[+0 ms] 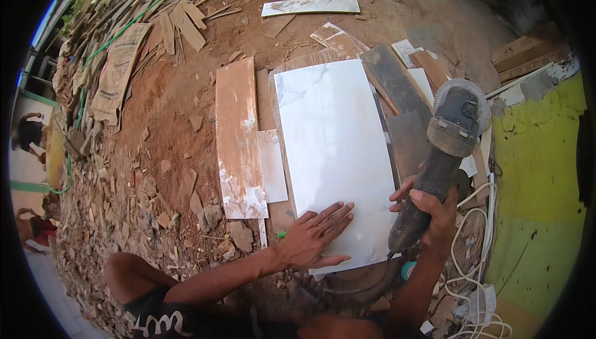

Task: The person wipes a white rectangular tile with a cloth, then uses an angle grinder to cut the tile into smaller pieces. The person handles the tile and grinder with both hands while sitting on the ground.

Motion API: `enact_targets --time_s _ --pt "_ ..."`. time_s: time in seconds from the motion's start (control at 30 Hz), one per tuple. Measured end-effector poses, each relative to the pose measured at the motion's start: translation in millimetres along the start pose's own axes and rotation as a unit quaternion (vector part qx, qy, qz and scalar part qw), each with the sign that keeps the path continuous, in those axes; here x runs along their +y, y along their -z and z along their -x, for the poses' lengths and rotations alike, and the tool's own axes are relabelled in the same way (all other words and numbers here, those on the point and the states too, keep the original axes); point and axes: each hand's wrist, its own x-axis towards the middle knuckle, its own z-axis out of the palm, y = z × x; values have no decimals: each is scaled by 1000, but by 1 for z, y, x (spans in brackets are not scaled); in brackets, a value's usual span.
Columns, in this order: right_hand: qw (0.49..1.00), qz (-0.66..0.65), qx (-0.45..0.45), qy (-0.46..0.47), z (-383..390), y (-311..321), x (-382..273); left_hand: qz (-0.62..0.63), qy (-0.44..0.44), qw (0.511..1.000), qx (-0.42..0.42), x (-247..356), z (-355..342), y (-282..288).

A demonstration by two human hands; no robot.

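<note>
A large white marbled tile (335, 153) lies flat on the ground in front of me. My left hand (320, 232) rests on its near end, palm down with the fingers spread, holding nothing. My right hand (434, 205) is wrapped round the black body of an angle grinder (428, 184), lifted over the tile's right side. The grinder's toothed disc (482, 103) points away from me at the top. Its dark cord (366, 286) runs from the handle's rear under the near edge of the tile. Whether the disc is spinning I cannot tell.
Brown-backed tile pieces (236, 140) lie left of the tile, with dark offcuts (397, 78) to its right. A narrow white strip (310, 7) lies farther off. Coiled white cable (475, 246) sits beside a yellow-green wall (534, 202). Rubble (143, 215) and wood scraps (186, 25) cover the left.
</note>
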Motion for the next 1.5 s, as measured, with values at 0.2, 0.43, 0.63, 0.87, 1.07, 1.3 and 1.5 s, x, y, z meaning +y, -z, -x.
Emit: enact_targets --time_s 0.2,0.43,0.63,0.87,1.07,1.3,1.5 --pt "1000 3 15 0 4 -7 13 -148 -58 985 60 -107 -104 45" --pt "999 5 36 -8 10 -15 6 -290 314 898 106 -248 -204 161" --pt "997 -30 -56 -49 -2 -10 20 0 205 915 347 -173 -136 142" --pt "995 59 -50 -58 -55 -77 50 457 343 809 136 12 -26 36" --pt "995 81 -52 5 -99 -122 75 654 381 529 383 7 -53 15" --pt "964 262 -47 -9 -131 -153 89 717 391 389 427 -8 -69 25" --pt "944 329 -20 13 -142 -172 106 724 388 357 445 -32 -66 18"
